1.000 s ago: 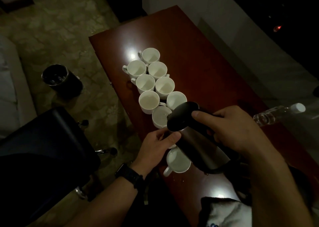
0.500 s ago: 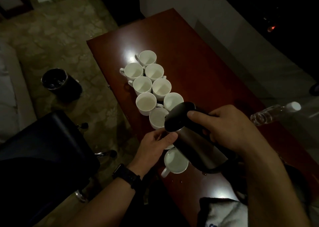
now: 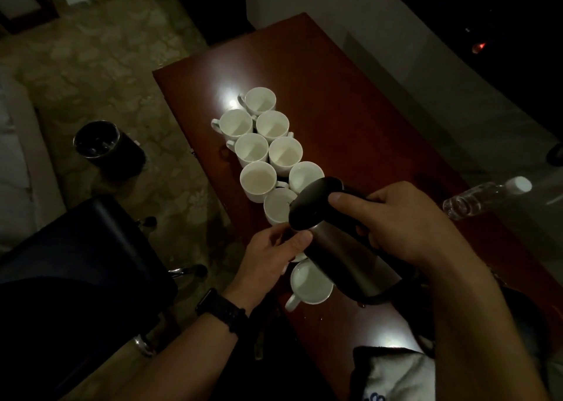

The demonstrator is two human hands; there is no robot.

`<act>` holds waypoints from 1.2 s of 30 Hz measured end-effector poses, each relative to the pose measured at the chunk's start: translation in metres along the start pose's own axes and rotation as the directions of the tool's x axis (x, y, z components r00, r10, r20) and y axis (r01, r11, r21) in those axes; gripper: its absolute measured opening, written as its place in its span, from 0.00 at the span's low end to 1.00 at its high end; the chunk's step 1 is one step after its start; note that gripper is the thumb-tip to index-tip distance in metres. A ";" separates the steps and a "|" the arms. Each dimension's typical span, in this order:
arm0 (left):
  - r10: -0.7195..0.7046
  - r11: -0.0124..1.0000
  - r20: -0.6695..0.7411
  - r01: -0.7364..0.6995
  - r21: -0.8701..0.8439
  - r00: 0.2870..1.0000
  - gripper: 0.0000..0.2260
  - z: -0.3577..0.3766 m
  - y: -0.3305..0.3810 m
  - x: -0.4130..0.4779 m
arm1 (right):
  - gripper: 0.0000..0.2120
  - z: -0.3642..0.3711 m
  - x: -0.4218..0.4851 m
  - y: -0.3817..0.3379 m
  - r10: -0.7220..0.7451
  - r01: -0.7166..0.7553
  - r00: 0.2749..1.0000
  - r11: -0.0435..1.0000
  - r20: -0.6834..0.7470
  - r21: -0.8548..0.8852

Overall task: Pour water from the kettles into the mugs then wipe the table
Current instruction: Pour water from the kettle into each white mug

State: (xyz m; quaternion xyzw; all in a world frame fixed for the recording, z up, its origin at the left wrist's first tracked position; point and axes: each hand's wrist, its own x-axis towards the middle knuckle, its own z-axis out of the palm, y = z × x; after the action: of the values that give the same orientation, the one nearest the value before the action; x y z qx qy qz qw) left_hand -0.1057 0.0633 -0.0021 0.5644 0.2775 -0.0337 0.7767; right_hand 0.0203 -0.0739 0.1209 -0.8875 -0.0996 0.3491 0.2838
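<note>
On the table near 6 o'clock, kettle [image 3: 344,248]: tipped toward 10 o'clock, tilt and place unchanged over the last second, so this pour probably isn't finished.
Right hand [image 3: 405,220]: fingers clamped round the kettle's handle, thumb on the lid.
Left hand [image 3: 274,254]: fingers curled round a steadied mug [image 3: 297,258], mostly hidden under the kettle.
Mugs [image 3: 265,144]: clustered at the kettle's 11 o'clock.
Near mug [image 3: 310,283]: at its 7 o'clock.
Cloth [image 3: 393,379]: at 5 o'clock, wiping not begun.
</note>
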 end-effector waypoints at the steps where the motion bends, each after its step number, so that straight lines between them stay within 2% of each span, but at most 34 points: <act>1: 0.002 1.000 -0.003 -0.002 0.009 1.000 0.05 0.000 0.000 0.000 | 0.31 0.000 0.000 0.000 -0.001 0.001 1.000 1.000 0.003 -0.003; 9: 0.042 0.999 0.023 -0.042 0.006 0.999 0.12 0.000 -0.006 0.003 | 0.24 -0.002 -0.004 -0.004 0.000 0.000 1.000 1.000 0.027 0.013; 18: 0.070 0.996 0.041 -0.072 0.045 0.997 0.14 -0.004 -0.010 0.005 | 0.24 -0.002 -0.006 -0.005 -0.003 0.002 1.000 0.999 0.011 0.044; 26: 0.083 0.962 0.036 -0.090 0.258 0.996 0.21 -0.009 -0.019 0.010 | 0.23 -0.001 -0.006 -0.006 -0.001 0.000 0.999 0.999 0.036 0.046; 29: 0.099 0.947 0.034 -0.105 0.304 0.994 0.20 -0.009 -0.020 0.008 | 0.23 -0.001 -0.006 -0.005 -0.003 0.001 0.999 0.999 0.036 0.049; 33: 0.161 0.885 0.049 -0.166 0.436 0.986 0.21 -0.005 -0.021 0.001 | 0.23 -0.002 -0.005 -0.003 0.008 -0.009 0.999 0.999 0.032 0.053; 36: 0.185 0.862 0.054 -0.188 0.470 0.981 0.22 -0.004 -0.022 0.000 | 0.22 -0.002 -0.006 -0.002 0.013 -0.014 0.999 0.999 0.035 0.044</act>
State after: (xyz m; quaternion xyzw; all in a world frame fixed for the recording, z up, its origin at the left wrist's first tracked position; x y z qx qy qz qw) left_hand -0.1154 0.0585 -0.0219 0.7608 0.2022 -0.0273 0.6160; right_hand 0.0171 -0.0752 0.1268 -0.8756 -0.0908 0.3684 0.2990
